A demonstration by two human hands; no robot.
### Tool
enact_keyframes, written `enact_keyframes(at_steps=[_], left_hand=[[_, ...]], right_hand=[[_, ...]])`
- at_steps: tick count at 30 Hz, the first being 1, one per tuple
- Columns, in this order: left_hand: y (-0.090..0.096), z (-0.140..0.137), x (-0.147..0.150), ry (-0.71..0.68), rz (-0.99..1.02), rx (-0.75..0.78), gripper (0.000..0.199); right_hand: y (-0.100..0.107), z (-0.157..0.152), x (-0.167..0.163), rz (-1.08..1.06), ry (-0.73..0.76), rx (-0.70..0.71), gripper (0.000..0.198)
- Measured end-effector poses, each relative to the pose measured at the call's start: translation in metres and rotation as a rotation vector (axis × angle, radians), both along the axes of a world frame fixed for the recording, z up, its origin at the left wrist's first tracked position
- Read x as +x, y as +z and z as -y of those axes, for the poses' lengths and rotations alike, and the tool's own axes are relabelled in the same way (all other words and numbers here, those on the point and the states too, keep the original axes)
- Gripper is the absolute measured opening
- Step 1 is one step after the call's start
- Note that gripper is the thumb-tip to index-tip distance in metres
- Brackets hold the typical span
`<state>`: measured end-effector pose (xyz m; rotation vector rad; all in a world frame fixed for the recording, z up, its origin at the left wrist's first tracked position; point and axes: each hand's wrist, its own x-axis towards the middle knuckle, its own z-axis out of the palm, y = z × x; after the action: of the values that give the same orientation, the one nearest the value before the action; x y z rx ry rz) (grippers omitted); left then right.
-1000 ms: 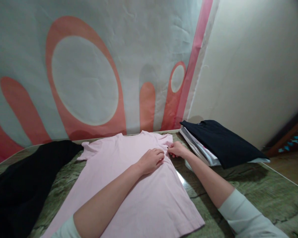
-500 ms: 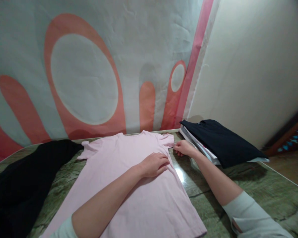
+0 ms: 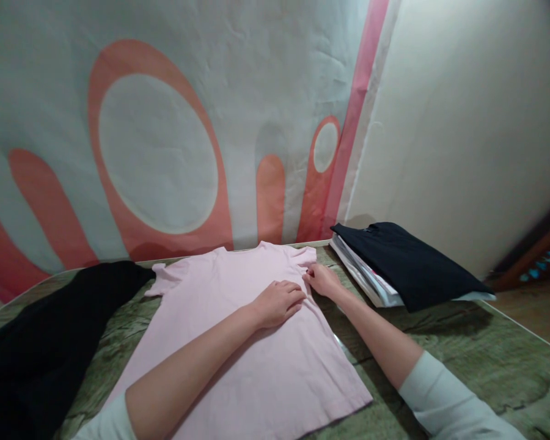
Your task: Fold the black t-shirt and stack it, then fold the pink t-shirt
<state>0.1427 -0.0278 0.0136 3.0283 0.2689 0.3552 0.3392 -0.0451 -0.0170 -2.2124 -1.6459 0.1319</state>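
A pale pink short-sleeved T-shirt (image 3: 201, 342) lies spread on the table, its neckline toward the wall. My left hand (image 3: 280, 300) rests palm down on the right part of its chest, fingers stretched and slightly bent. Just below the right sleeve, my right hand (image 3: 323, 281) has its fingers pinched on the shirt's side edge. The fingertips of that hand are partly hidden. Part of the shirt's lower left side is covered by my left forearm.
To the right stands a stack of folded clothes with a black garment (image 3: 407, 260) on top. A dark cloth (image 3: 41, 342) lies at the left. The wood-patterned table (image 3: 476, 366) meets a wall hung with a printed sheet (image 3: 238, 91).
My right hand has moved left, from beside the sleeve's end to the shirt's side edge. The shirt's right side and lower right corner have shifted slightly left. My left hand has barely moved.
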Motion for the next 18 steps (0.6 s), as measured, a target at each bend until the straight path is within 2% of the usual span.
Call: enact_keyframes(at_steps=[6, 12, 15, 18], left_hand=[[-0.006, 0.009, -0.007, 0.009, 0.048, -0.05, 0.025], [-0.009, 0.01, -0.009, 0.011, 0.047, -0.058, 0.029], [-0.01, 0.009, -0.008, 0.009, 0.042, -0.057, 0.03], [-0.011, 0.008, -0.007, 0.006, 0.037, -0.057, 0.03]], right_hand=[[0.0, -0.002, 0.002, 0.008, -0.026, 0.061, 0.019], [-0.005, 0.014, 0.018, -0.206, 0.148, 0.237, 0.016], [-0.01, 0.03, 0.02, -0.291, 0.21, 0.216, 0.018], [-0.013, 0.04, 0.016, -0.322, 0.203, 0.192, 0.018]])
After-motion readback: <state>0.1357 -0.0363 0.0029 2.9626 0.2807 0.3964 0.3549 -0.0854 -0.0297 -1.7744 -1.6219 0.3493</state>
